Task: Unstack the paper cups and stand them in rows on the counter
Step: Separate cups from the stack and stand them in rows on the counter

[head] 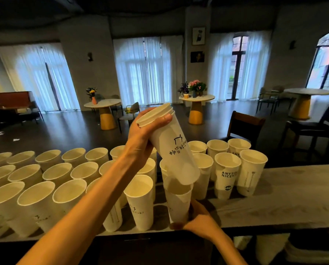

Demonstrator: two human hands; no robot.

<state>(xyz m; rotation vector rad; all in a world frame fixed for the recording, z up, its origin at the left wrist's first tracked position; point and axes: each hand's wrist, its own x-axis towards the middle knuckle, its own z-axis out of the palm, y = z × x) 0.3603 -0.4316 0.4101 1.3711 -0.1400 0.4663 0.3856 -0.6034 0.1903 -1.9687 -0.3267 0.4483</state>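
My left hand [143, 129] grips a short stack of white paper cups [174, 148] near its rims and holds it tilted above the counter. The stack's bottom sits just inside the mouth of a single white cup [179, 205]. My right hand [200, 222] holds that single cup low on its side, near the counter's front edge. Several white cups stand upright in rows [51, 180] across the left and middle of the grey counter [284, 196]. A small group of printed cups [236, 169] stands to the right of the stack.
Beyond the counter lies a dark-floored room with round tables on yellow bases [196, 106], dark chairs [244, 127] and curtained windows. Under the counter at the lower right, white items lie on a shelf [274, 247].
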